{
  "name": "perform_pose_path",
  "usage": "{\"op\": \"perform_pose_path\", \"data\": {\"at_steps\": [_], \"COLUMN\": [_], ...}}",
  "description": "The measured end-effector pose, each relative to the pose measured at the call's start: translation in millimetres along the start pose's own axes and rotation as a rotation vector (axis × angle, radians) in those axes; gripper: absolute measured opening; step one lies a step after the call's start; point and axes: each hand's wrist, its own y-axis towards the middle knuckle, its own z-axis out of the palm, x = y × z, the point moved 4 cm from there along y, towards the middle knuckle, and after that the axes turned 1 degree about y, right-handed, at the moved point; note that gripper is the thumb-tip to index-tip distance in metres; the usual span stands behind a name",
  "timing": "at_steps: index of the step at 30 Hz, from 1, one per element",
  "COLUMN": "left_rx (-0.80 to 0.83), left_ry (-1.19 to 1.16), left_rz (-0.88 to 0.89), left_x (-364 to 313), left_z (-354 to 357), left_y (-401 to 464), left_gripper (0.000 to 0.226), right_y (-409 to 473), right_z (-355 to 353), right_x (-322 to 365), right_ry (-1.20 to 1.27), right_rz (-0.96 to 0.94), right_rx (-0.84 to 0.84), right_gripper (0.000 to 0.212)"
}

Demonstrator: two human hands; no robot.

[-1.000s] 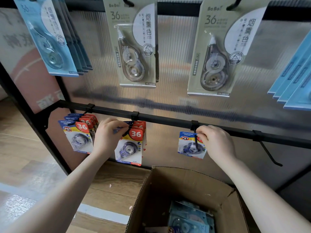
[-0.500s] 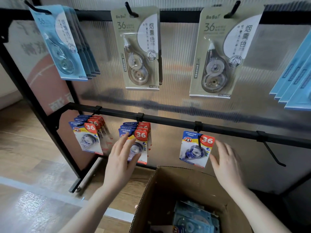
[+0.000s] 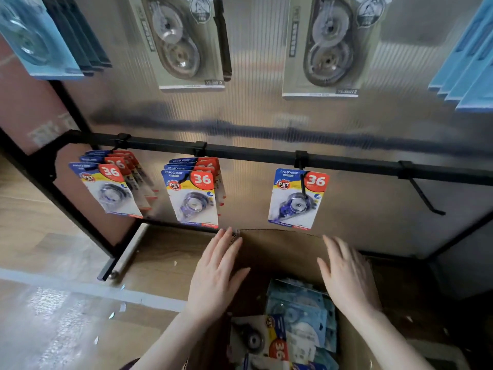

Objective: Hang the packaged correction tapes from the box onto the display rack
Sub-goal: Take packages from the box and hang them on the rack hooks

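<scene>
Both hands — left hand, right hand — spread flat, empty; best pinch one packet below them by its header — hole clear.

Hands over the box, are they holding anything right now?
Nothing is held. The left hand and right hand hover open above the box, fingers straight.

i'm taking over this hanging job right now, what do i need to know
Left hand and right hand: both open, holding nothing, above the cardboard box.
Done: lower rail hooks carry a left stack, a middle stack and a single pack.
Left: the far right hook is bare; more correction tape packs lie in the box.
</scene>
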Motion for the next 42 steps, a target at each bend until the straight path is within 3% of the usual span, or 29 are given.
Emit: {"op": "perform_pose_path", "data": {"at_steps": [6,16,19,22,27,35,40,42], "left_rx": [0.194,0.772,0.935,1.046,1.122,0.98,0.979,1.013], "left_ry": [0.058,-0.052,0.006,0.069,0.167,0.477,0.361,0.312], "left_rz": [0.021,-0.183,-0.114,0.074,0.258,0.524,0.516,0.473], "left_x": [-14,-13,-15,-24,-41,-55,-45,-40], "left_z": [51,131,146,162,187,198,181,175], "left_y": [-22,-81,-90,-89,-90,-74,-73,-71], "left_gripper": [0.057,0.073,0.08,0.081,0.076,0.053,0.041,0.035], "right_y": [-27,-70,-73,-77,-81,-86,-97,-106], "right_z": [30,93,106,113,116,117,123,128], "right_x": [-15,-40,-41,-43,-46,-44,-37,-33], "right_ry": [0.049,-0.032,-0.072,-0.081,-0.089,-0.052,-0.032,-0.007], "right_rz": [0.064,0.144,0.138,0.111,0.058,0.021,-0.035,-0.03], "right_rx": [0.167,0.509,0.555,0.58,0.597,0.668,0.879,1.014], "right_gripper": [0.05,0.059,0.06,0.056,0.048,0.052,0.026,0.027]}}
